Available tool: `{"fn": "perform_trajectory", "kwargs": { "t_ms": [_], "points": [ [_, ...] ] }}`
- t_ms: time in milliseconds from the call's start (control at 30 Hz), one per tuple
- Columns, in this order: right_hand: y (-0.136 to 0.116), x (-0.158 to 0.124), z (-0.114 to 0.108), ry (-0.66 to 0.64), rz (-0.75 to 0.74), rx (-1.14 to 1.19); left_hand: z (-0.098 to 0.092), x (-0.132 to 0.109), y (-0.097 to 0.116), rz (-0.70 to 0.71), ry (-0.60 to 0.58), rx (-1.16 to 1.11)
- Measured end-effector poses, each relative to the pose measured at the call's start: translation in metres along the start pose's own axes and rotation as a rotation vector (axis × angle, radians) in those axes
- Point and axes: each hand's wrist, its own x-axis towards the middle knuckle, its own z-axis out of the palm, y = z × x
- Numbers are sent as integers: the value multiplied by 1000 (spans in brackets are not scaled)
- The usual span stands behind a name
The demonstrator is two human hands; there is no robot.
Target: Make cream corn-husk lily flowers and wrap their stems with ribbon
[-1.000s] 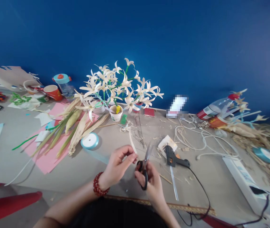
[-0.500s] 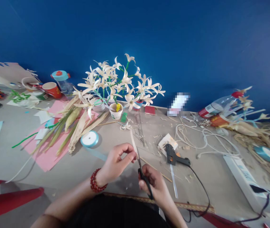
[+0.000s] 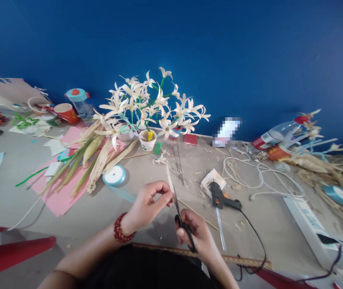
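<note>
My left hand (image 3: 153, 202), with a red bead bracelet at the wrist, pinches a narrow cream strip (image 3: 169, 176) that looks like corn husk. The strip points up and away from the fingertips. In my right hand (image 3: 196, 230) is a pair of black-handled scissors (image 3: 184, 231), its blades beside the strip, close to my left fingertips. Whether the blades touch the strip I cannot tell. Beyond my hands stand white husk flowers (image 3: 159, 100) on green stems, in small cups such as this white cup (image 3: 147, 143).
Left of my hands lie a blue ribbon spool (image 3: 114, 176) and corn husks (image 3: 94, 172) on pink paper (image 3: 58, 206). To the right are a black glue gun (image 3: 219, 196) with its cable, white cord (image 3: 260, 168), a power strip (image 3: 305, 224) and a tilted plastic bottle (image 3: 276, 134).
Almost nothing differs. Both hands, the strip and the scissors keep nearly the same place; the view has shifted very slightly.
</note>
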Motion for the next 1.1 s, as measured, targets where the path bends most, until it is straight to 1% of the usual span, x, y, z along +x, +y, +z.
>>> {"fn": "perform_trajectory", "kwargs": {
  "t_ms": [367,700,867,1100],
  "points": [
    [0,2,1,41,46,16,-2,0,1,29,2,44],
    [2,2,0,24,51,-35,-6,0,-1,31,-27,74],
    [1,2,-1,37,58,-40,-8,0,0,15,-50,71],
    [2,0,-2,16,65,-41,-9,0,1,26,-62,85]
  ]
}}
